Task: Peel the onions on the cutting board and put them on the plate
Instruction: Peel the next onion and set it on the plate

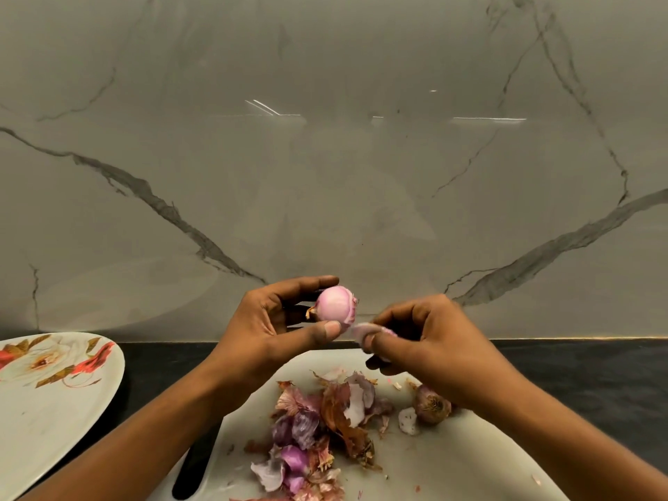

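My left hand (285, 321) holds a small pink onion (335, 306) between thumb and fingers, raised above the white cutting board (452, 464). The onion looks mostly peeled, with a dry root tuft at its left end. Just to its right, my right hand (430, 338) pinches a strip of pale purple peel (363, 332), blurred. An unpeeled onion (432, 405) with brown-purple skin lies on the board under my right wrist. A pile of peels (318, 432) covers the board's middle. The floral plate (54, 403) sits at the left, no onions visible on it.
A dark knife handle (195, 464) lies along the board's left edge, between board and plate. The counter (578, 374) is black. A grey marble wall (325, 157) rises right behind it.
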